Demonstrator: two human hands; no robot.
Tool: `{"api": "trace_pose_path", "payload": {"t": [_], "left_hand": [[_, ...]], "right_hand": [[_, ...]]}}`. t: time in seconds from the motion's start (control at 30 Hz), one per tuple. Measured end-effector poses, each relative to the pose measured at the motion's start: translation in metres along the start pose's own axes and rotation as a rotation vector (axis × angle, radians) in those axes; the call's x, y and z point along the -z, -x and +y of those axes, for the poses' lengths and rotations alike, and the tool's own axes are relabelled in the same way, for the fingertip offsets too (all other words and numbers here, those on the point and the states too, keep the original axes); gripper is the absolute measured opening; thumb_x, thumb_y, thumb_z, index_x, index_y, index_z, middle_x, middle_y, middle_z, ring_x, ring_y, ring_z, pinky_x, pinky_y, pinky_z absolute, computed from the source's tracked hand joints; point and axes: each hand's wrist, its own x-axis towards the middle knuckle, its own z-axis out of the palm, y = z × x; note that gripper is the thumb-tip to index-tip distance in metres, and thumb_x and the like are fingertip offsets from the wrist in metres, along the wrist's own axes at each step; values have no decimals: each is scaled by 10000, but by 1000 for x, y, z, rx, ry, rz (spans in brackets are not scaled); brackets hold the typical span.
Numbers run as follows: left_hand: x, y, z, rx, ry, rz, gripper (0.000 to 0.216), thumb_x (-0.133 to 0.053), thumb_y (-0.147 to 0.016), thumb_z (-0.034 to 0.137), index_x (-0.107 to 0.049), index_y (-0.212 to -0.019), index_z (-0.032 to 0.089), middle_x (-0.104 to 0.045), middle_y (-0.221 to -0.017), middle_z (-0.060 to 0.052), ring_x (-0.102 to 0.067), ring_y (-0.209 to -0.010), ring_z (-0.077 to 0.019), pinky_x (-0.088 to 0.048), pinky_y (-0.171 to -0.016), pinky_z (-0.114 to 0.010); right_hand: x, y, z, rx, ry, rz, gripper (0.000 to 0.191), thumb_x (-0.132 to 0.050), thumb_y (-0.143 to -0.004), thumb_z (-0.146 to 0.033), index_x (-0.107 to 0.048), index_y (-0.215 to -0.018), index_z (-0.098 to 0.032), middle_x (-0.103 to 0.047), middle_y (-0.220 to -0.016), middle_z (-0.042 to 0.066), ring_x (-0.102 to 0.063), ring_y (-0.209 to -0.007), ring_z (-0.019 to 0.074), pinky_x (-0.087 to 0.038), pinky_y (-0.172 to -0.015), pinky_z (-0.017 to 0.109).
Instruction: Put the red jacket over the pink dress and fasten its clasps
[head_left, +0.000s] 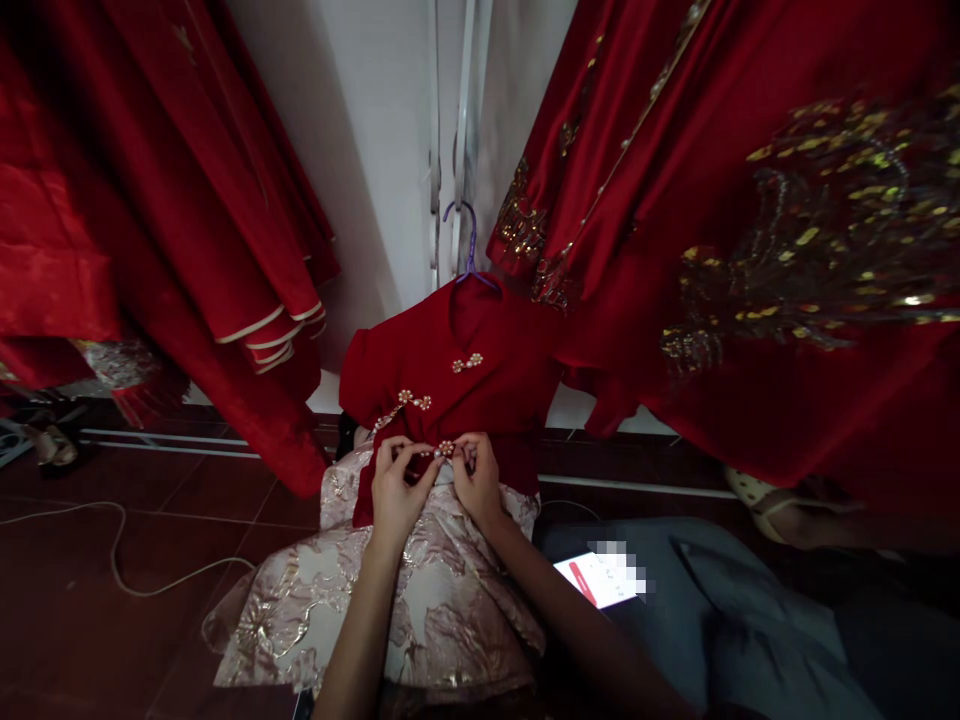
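Beaded clasp [445, 449] near the lower edge of the red blouse [427, 350]: left hand [396, 490] and right hand [478, 485] pinch it, nearly closed; I'd leave slack.

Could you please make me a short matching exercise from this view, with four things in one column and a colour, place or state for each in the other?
Column one
1. Clothes hanger
2. Short-sleeved top
3. Phone
4. Lowest flower clasp

Column two
A. Screen lit, resting on blue-grey cloth
B. At the fingertips of both the left hand and the right hand
C. Purple
D. Red

Right pairs: 1-C, 2-D, 3-A, 4-B
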Motion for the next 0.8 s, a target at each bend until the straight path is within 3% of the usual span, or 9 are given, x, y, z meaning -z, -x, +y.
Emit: {"api": "trace_pose_path", "payload": {"t": [0.2,0.37,0.67,0.8], "left_hand": [[-2,0,-1,-32,-55,5,164,-599,-790,329,-653,-913,235,-498,-979,-46,-526,-962,-173,-458,-847,-303],[-3,2,0,-53,-46,24,150,-597,-792,309,-632,-910,223,-502,-998,-51,-535,-963,-167,-471,-828,-290],[-4,4,0,-126,13,-26,101,-548,-828,259,-584,-900,199,-603,-918,-42,-576,-908,-151,-463,-813,-278],[-4,6,3,-80,49,-34,108,-551,-821,287,-590,-864,196,-621,-849,-35,-594,-844,-153,-467,-780,-284]], "right_hand": [[1,-1,-2,4,5,-76,135,-473,-800,-169,-583,-871,-200,-531,-755,10,-463,-650,133,-392,-622,258],[1,-1,-4,19,8,-45,214,-498,-756,-144,-599,-938,-194,-560,-845,35,-493,-711,143,-414,-643,262],[3,0,-3,9,-21,-46,147,-518,-683,-121,-588,-790,-194,-548,-696,-10,-477,-604,116,-397,-577,238],[4,1,-3,10,-30,-26,147,-521,-652,-110,-593,-749,-194,-553,-672,-16,-472,-578,111,-390,-559,234]]}}
